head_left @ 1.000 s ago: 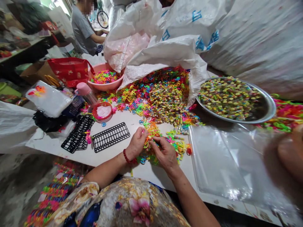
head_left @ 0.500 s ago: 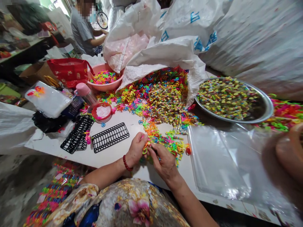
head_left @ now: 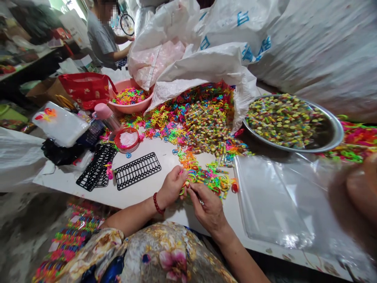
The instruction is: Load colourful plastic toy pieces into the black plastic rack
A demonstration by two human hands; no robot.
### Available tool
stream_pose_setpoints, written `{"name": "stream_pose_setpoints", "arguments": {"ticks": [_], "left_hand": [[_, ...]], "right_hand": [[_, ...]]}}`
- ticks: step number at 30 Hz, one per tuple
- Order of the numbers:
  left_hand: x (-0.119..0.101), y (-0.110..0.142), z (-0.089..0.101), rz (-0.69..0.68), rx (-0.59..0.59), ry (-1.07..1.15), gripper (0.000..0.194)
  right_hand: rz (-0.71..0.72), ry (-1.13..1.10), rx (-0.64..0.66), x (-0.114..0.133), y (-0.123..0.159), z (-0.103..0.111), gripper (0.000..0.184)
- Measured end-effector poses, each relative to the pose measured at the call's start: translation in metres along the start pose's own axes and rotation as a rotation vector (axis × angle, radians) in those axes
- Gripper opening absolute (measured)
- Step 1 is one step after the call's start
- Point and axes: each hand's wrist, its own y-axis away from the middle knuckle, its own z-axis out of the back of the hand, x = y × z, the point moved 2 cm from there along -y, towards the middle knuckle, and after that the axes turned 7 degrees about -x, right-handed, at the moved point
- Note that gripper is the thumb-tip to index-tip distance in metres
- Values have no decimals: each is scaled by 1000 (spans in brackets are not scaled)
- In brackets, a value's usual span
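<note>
My left hand [head_left: 173, 186], with a red bead bracelet [head_left: 158, 203] at the wrist, is closed on small bright plastic pieces, green and yellow among them; their exact kind is too small to make out. Close beside it my right hand [head_left: 208, 204] pinches at the same pieces, its thumb and fingertips meeting the left fingers. Just beyond both hands lies a loose pile of colourful plastic pieces [head_left: 213, 173] on the white table [head_left: 138, 143]. Left of my hands rests a black plastic grid rack [head_left: 138, 171], and more black racks [head_left: 97, 167] lie stacked past it.
A metal basin [head_left: 338, 135] full of small wrapped pieces stands at the right, above clear plastic bags [head_left: 268, 200]. An open white sack [head_left: 206, 65] spills pieces at the back. A pink bowl [head_left: 135, 107], red basket [head_left: 127, 146] and bottle [head_left: 103, 112] stand left. A person [head_left: 103, 39] sits beyond.
My hands remain together over the table, with small finger movements around the plastic pieces. The right hand has shifted slightly down and right. The view has moved a little.
</note>
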Motion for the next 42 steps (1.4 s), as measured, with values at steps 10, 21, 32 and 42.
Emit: {"name": "stream_pose_setpoints", "arguments": {"ticks": [10,21,32,42], "left_hand": [[-7,-9,1,-161,79,-258,40],[8,-114,33,-478,-18,-1069,38],[10,-120,71,-264,-310,-690,12],[-3,-72,72,-46,-179,35,45]], "right_hand": [[-37,109,-49,-4,6,16,17],[-194,794,-60,-152,-46,69,35],[-414,999,227,-185,-114,29,32],[-801,-264,-184,-136,-85,34,48]]}}
